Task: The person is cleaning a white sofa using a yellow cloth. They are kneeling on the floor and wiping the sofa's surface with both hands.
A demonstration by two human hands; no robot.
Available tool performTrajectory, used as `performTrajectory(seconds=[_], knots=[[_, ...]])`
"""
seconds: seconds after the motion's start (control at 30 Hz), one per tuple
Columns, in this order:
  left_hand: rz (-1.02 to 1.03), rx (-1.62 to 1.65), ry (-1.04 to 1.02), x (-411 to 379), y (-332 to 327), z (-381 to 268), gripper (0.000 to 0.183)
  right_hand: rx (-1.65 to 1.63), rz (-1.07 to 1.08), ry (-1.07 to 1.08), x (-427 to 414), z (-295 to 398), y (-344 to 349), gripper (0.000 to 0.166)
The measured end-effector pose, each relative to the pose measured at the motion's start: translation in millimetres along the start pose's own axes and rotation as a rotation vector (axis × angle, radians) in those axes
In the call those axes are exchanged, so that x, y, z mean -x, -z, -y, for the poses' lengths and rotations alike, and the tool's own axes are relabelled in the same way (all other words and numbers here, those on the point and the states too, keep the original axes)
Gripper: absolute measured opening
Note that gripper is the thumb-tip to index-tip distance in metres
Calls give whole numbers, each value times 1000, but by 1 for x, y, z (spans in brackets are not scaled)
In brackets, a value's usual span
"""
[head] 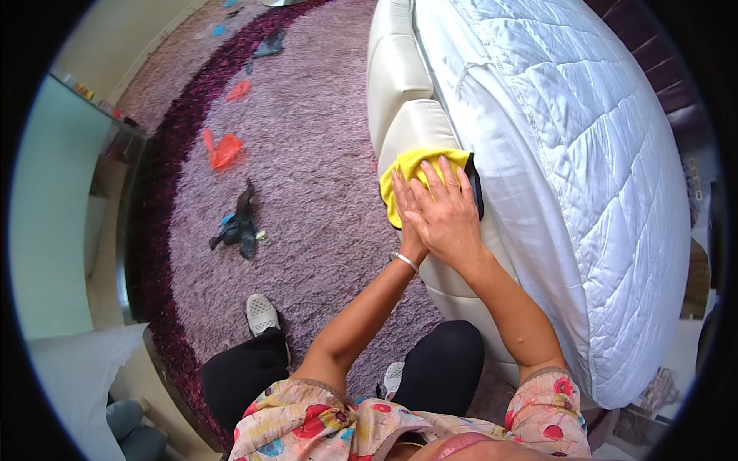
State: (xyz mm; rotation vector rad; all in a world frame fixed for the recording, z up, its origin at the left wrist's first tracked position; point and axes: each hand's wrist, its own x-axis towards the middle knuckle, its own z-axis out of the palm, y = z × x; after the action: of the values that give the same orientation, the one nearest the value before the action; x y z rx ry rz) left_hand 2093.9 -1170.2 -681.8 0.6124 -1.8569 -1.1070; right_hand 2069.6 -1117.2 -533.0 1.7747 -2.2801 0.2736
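Observation:
A yellow cloth [429, 157] with a dark edging lies over the cream padded side rail [418, 124] of a bed. My right hand [451, 218] presses it down with the fingers spread across its top. Partly beneath that hand, my left hand [406, 216] rests along the cloth's left part, fingers pointing away from me. The right hand overlaps the left near the thumb, and some of the left palm is hidden. A silver bangle [408, 263] circles my left wrist. Beside the cloth, a white sheet [507, 190] hangs between the rail and the quilted mattress cover.
The white quilted mattress cover [611, 190] fills the right side. On the purple shag rug [311, 190] lie a black plastic bag [239, 227], a red plastic piece [225, 151] and other scraps. A glass-topped table [63, 213] borders the left. My knees are beside the bed.

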Motion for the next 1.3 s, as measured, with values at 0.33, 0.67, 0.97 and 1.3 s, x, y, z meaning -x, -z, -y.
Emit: performTrajectory(seconds=[0.33,0.67,0.97,1.3], knots=[[-6,77,-154,-126,14,26,68,-50,-125,-144,-100,-34,-33,58],[157,-244,7,18,4,37,78,258,253,65,-24,20,-10,52],[-15,184,-22,-51,19,10,78,139,99,-128,-35,15,-1,49],[141,-276,146,-3,-24,130,79,520,387,148,-74,26,-110,57]])
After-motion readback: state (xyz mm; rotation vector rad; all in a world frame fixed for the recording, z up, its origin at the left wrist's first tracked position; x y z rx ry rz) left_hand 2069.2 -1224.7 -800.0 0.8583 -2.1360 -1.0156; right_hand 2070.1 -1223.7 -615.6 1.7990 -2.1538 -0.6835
